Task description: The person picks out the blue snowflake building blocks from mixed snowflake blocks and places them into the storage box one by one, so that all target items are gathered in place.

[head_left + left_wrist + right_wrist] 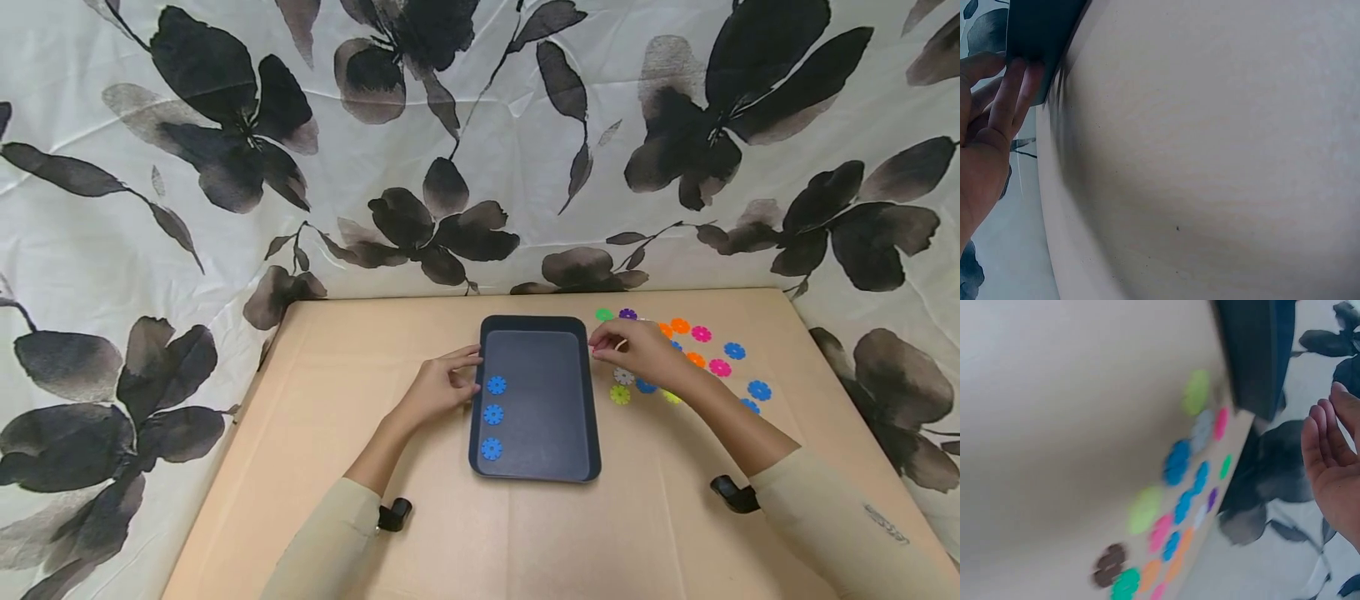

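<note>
A dark grey rectangular tray (pixel 536 400) lies on the table. Three blue flower-shaped discs (pixel 493 414) form a column along its left side. My left hand (pixel 442 383) rests its fingertips against the tray's left edge; in the left wrist view, extended fingers (pixel 1007 100) touch the tray's outer wall (pixel 1044 37). Over by the tray's upper right edge is my right hand (pixel 633 346), its fingers loosely bent and the thumb near them. In the right wrist view no disc shows at the fingertips (pixel 1322 412). A pink disc (pixel 1221 424) lies close to the tray's corner.
Right of the tray, loose flower-shaped discs in several colours are scattered, among them an orange disc (pixel 680 326) and a lime disc (pixel 620 394). My right forearm crosses over some of them. A floral cloth (pixel 480 125) hangs behind the tan tabletop (pixel 570 542).
</note>
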Action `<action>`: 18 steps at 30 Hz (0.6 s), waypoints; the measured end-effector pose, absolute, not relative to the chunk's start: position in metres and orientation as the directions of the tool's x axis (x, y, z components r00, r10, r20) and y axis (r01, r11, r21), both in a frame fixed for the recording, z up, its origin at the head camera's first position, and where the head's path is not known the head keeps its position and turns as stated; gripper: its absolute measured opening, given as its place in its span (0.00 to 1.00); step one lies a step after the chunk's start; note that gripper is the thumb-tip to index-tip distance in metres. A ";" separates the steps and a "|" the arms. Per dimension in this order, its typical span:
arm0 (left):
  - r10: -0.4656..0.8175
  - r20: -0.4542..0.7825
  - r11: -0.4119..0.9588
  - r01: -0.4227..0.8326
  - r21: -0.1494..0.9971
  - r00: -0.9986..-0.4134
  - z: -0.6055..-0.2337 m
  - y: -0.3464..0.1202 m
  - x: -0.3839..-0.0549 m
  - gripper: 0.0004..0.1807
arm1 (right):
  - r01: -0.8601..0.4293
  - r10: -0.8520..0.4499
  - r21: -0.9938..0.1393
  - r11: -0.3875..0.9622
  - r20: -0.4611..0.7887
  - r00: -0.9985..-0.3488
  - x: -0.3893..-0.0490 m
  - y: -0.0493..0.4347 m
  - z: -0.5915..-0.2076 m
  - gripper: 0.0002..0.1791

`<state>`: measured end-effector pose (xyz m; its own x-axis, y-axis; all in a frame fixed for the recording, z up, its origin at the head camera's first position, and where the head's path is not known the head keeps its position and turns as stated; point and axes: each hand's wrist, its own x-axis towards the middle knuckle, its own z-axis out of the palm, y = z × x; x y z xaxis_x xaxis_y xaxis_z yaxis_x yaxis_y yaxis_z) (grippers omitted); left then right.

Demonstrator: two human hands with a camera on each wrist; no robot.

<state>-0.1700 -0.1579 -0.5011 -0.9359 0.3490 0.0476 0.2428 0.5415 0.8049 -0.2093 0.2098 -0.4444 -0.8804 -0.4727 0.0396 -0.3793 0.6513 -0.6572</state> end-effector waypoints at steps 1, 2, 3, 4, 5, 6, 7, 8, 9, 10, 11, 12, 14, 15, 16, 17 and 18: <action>0.349 0.047 0.544 0.243 0.803 -0.936 -0.501 -0.158 -0.170 0.27 | -0.377 -0.461 -0.648 0.662 0.045 -0.886 -0.208 0.215 -0.448 0.08; 0.348 0.047 0.544 0.243 0.803 -0.936 -0.501 -0.158 -0.170 0.27 | -0.375 -0.449 -0.637 0.673 0.051 -0.892 -0.206 0.221 -0.450 0.08; 0.348 0.045 0.545 0.241 0.803 -0.936 -0.500 -0.158 -0.170 0.27 | -0.372 -0.439 -0.631 0.681 0.055 -0.897 -0.205 0.226 -0.454 0.08; 0.348 0.046 0.543 0.241 0.804 -0.936 -0.500 -0.158 -0.170 0.27 | -0.366 -0.427 -0.624 0.691 0.056 -0.903 -0.203 0.231 -0.457 0.08; 0.349 0.045 0.541 0.241 0.806 -0.936 -0.500 -0.158 -0.170 0.27 | -0.359 -0.416 -0.618 0.700 0.057 -0.908 -0.201 0.237 -0.460 0.08; 0.350 0.046 0.540 0.241 0.807 -0.936 -0.500 -0.158 -0.171 0.27 | -0.354 -0.405 -0.609 0.709 0.059 -0.912 -0.199 0.243 -0.464 0.08; 0.350 0.046 0.538 0.241 0.808 -0.935 -0.501 -0.158 -0.171 0.27 | -0.346 -0.397 -0.604 0.718 0.053 -0.916 -0.198 0.249 -0.467 0.08; 0.351 0.045 0.536 0.240 0.809 -0.935 -0.501 -0.158 -0.171 0.27 | -0.337 -0.390 -0.597 0.728 0.044 -0.920 -0.196 0.254 -0.471 0.08; 0.350 0.045 0.536 0.239 0.810 -0.936 -0.501 -0.158 -0.171 0.27 | -0.330 -0.386 -0.592 0.735 0.035 -0.922 -0.195 0.259 -0.474 0.09; 0.349 0.046 0.535 0.240 0.810 -0.936 -0.501 -0.158 -0.171 0.27 | -0.326 -0.384 -0.583 0.744 0.026 -0.923 -0.194 0.263 -0.477 0.10; 0.348 0.046 0.537 0.239 0.809 -0.936 -0.501 -0.158 -0.171 0.27 | -0.326 -0.385 -0.573 0.752 0.019 -0.923 -0.193 0.268 -0.480 0.11; 0.347 0.046 0.538 0.239 0.808 -0.937 -0.502 -0.158 -0.171 0.27 | -0.322 -0.384 -0.563 0.761 0.010 -0.923 -0.193 0.272 -0.483 0.12; 0.346 0.045 0.544 0.239 0.804 -0.937 -0.502 -0.159 -0.171 0.27 | -0.316 -0.382 -0.542 0.779 -0.011 -0.924 -0.191 0.279 -0.488 0.14; 0.347 0.045 0.545 0.240 0.803 -0.937 -0.502 -0.159 -0.171 0.27 | -0.310 -0.378 -0.532 0.788 -0.020 -0.926 -0.191 0.281 -0.490 0.15; 0.349 0.046 0.544 0.242 0.803 -0.936 -0.502 -0.159 -0.171 0.27 | -0.304 -0.373 -0.521 0.798 -0.030 -0.927 -0.191 0.284 -0.492 0.16; 0.350 0.048 0.546 0.246 0.801 -0.935 -0.502 -0.159 -0.171 0.27 | -0.294 -0.368 -0.514 0.806 -0.045 -0.929 -0.191 0.285 -0.494 0.16; 0.350 0.049 0.549 0.247 0.798 -0.936 -0.503 -0.160 -0.171 0.27 | -0.282 -0.363 -0.515 0.810 -0.063 -0.930 -0.191 0.287 -0.495 0.16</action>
